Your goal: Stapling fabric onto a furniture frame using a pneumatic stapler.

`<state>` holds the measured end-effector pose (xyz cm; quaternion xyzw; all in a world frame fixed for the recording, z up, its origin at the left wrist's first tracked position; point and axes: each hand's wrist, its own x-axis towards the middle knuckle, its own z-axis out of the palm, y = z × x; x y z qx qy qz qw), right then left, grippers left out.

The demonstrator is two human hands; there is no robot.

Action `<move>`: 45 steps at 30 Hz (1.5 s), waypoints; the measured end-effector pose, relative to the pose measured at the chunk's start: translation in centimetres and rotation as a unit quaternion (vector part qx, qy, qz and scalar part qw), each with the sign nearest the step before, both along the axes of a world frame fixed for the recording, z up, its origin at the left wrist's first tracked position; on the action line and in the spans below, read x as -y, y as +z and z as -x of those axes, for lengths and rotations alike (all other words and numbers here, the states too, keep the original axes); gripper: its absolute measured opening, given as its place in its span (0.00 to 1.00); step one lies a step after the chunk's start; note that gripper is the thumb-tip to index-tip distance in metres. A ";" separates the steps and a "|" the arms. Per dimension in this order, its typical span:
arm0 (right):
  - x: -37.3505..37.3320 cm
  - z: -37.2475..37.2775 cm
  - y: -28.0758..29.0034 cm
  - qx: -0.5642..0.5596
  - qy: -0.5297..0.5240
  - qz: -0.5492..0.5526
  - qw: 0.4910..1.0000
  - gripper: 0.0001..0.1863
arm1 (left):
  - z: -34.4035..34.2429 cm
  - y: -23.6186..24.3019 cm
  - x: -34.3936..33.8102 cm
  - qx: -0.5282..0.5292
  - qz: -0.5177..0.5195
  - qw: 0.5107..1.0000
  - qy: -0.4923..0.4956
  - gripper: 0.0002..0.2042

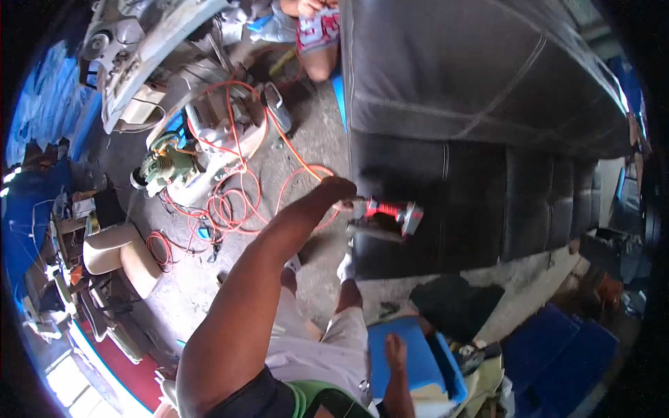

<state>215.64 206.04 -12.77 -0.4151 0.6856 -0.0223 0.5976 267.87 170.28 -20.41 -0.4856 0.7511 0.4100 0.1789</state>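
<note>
My left hand reaches forward and is closed at the rear, hose end of a red and silver staple gun. The tool is over the black seat of a sofa-like piece with pale stitching; I cannot tell whether it rests there. An orange air hose runs to this hand from the floor. My right hand hangs low by my side with its fingers curled in, above a blue block-like thing. Nothing shows in that hand.
Loops of hose lie on the floor at left, around a green compressor. A beige L-shaped cushion stands farther left. Another person's leg shows beyond the sofa's far left corner. Dark cloth and blue panels lie at lower right.
</note>
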 end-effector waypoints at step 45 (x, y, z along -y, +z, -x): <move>24.2 -25.6 9.2 0.190 -0.512 0.119 0.829 0.06 | 10.5 15.7 -14.5 -0.071 -0.114 0.962 0.237 0.21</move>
